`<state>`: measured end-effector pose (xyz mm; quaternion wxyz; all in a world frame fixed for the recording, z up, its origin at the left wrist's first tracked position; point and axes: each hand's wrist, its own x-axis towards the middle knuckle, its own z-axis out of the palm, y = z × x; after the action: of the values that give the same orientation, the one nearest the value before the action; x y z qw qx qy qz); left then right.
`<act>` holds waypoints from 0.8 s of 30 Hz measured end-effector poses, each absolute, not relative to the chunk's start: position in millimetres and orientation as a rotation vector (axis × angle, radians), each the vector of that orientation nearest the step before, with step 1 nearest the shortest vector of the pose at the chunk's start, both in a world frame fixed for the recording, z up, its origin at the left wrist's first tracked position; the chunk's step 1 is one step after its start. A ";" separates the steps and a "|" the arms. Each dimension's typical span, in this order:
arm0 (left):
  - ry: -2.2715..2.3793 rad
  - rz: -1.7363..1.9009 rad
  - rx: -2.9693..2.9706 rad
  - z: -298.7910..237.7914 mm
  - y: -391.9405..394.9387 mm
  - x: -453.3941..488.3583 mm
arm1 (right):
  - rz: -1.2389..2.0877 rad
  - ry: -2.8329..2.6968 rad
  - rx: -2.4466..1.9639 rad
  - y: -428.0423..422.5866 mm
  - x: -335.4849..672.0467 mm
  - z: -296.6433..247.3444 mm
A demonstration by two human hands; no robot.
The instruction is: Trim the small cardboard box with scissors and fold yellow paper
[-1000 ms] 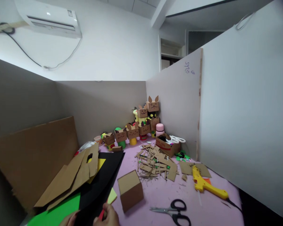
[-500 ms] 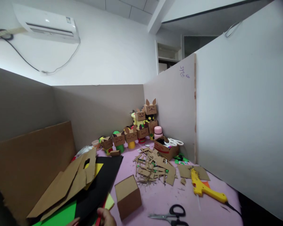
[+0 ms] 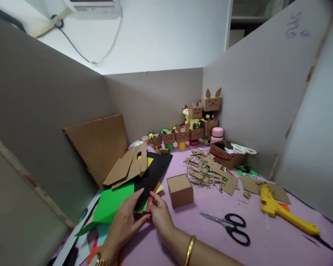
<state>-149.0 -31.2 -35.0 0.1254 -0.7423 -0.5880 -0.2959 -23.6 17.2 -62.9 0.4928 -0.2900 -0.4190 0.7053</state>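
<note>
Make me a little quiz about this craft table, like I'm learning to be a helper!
1. True or false: the left hand and right hand are at the coloured sheets, while the scissors lie on the table.
2. What is the main colour of the glue gun? A) green B) yellow C) white
3. Which is closer to the right hand: the cardboard cube or the glue gun?

Key: 1 true; 2 B; 3 the cardboard cube.

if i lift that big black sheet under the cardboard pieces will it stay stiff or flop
The black sheet would probably flop, as it looks broad and thin. It is likely light for its size, with no visible bulk. The cardboard pieces overlapping it might slide off as it lifts.
</note>
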 end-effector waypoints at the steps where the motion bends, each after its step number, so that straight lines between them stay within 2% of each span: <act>1: -1.728 -0.869 -2.176 -34.4 -32.0 -147.8 | 1.695 -0.996 -0.722 17.5 -22.9 -63.3; 9: -1.981 -1.169 -2.098 -37.0 -29.9 -150.3 | 1.661 -0.873 -0.851 13.9 -15.0 -57.3; 15: -2.125 -1.352 -1.770 -38.0 -30.6 -145.3 | 1.696 -0.776 -0.943 7.6 -14.6 -54.1; 24: -2.193 -1.498 -1.613 -30.3 -35.2 -140.1 | 1.770 -0.746 -0.924 3.2 -12.1 -52.3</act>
<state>-140.1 -35.2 -30.3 0.0170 -0.5189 -0.7057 -0.4821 -12.1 3.2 -52.3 0.4837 -0.3794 -0.3063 0.7268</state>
